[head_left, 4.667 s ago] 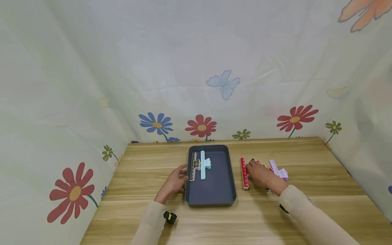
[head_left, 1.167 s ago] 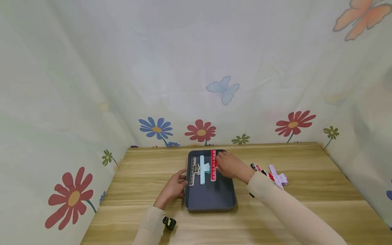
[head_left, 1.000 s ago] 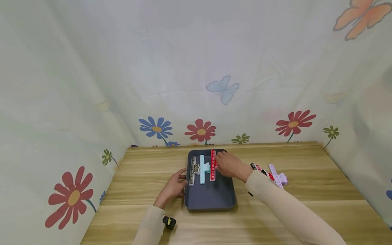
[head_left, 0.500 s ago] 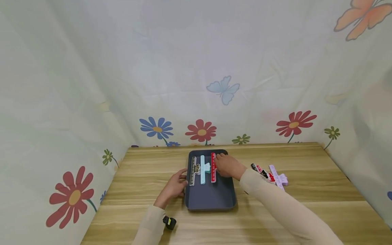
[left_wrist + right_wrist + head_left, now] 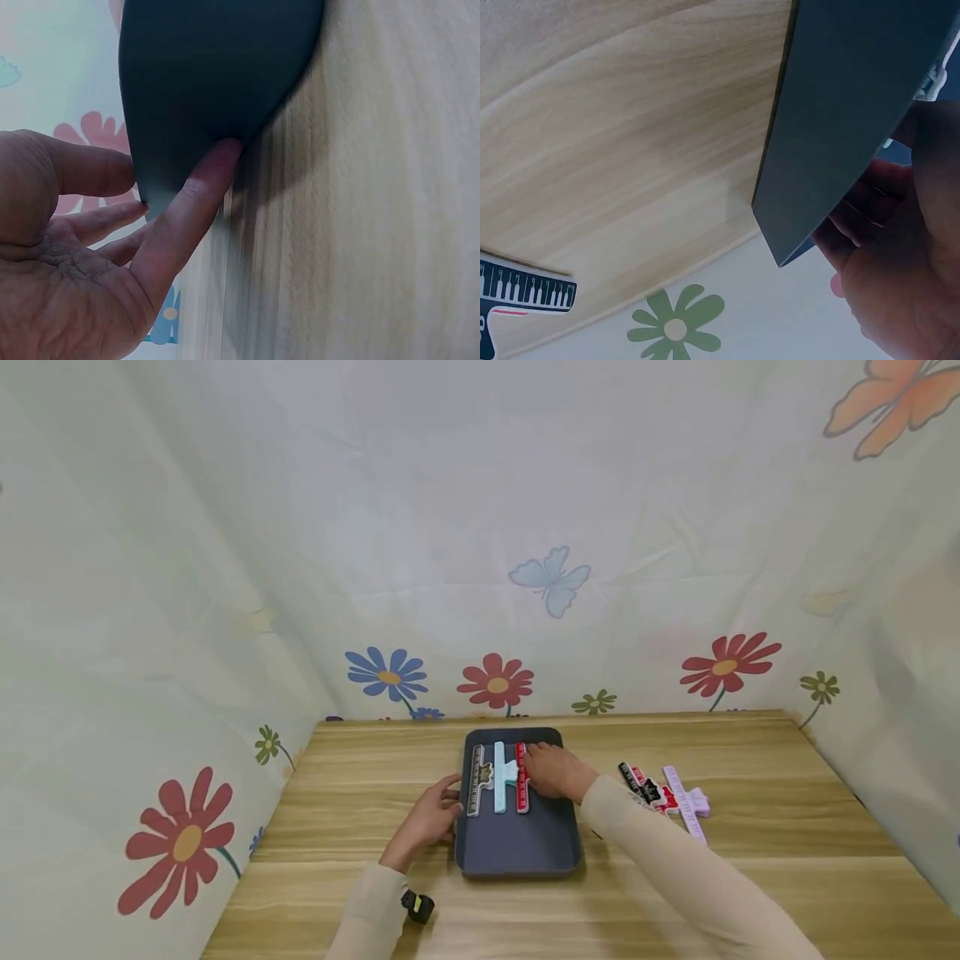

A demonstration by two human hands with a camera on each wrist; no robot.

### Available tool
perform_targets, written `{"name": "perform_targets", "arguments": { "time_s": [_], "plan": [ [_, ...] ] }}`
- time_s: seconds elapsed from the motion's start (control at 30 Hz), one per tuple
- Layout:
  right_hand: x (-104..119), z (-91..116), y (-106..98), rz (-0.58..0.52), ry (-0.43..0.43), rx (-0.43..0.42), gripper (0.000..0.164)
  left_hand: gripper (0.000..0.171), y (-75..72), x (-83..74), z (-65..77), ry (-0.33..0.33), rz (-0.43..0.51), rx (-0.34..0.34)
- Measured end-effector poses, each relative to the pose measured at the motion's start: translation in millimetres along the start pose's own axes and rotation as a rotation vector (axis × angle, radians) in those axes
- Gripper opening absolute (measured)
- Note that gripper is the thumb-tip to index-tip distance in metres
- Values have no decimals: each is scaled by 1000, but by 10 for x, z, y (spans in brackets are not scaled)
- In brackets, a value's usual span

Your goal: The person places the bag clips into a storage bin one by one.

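Inside the dark grey tray lie three long clips side by side. A black piano-key clip is at the left, a light blue clip in the middle and a red piano-key clip at the right. My right hand reaches over the tray and holds the red clip by its handle side; its fingertips are partly hidden in both views. My left hand rests against the tray's left side. In the left wrist view its extended fingers touch the tray's outer wall.
Right of the tray, several more clips overlap on the wooden table: a black clip, a red one and a lilac clip. A flower-printed curtain stands behind the table.
My right hand has carried the red clip from the table into the tray, then shifted it slightly toward me, level with the light blue clip. My left hand has stayed by the tray.
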State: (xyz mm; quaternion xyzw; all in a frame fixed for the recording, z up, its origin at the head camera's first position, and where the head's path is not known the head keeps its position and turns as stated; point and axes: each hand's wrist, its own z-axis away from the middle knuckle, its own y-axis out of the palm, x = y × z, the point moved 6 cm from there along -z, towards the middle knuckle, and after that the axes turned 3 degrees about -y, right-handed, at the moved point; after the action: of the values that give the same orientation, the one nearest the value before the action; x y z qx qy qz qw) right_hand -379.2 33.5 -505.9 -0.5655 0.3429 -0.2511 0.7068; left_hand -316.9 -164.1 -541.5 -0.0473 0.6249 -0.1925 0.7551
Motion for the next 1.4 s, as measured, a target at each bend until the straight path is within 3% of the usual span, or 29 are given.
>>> {"name": "perform_targets", "arguments": {
  "time_s": [0.3,0.7,1.1,1.4],
  "plan": [
    [-3,12,6,-16,-2,-43,43,57,27,-24,6,13,-1,2],
    [-70,71,-55,-68,7,-87,56,58,3,-36,1,13,-25,-15],
    [-113,333,-210,-202,0,-229,52,57,15,-3,-6,14,-30,-10],
    [-190,555,-301,-250,35,-261,53,57,3,11,-10,16,-33,-20]
  ]
}}
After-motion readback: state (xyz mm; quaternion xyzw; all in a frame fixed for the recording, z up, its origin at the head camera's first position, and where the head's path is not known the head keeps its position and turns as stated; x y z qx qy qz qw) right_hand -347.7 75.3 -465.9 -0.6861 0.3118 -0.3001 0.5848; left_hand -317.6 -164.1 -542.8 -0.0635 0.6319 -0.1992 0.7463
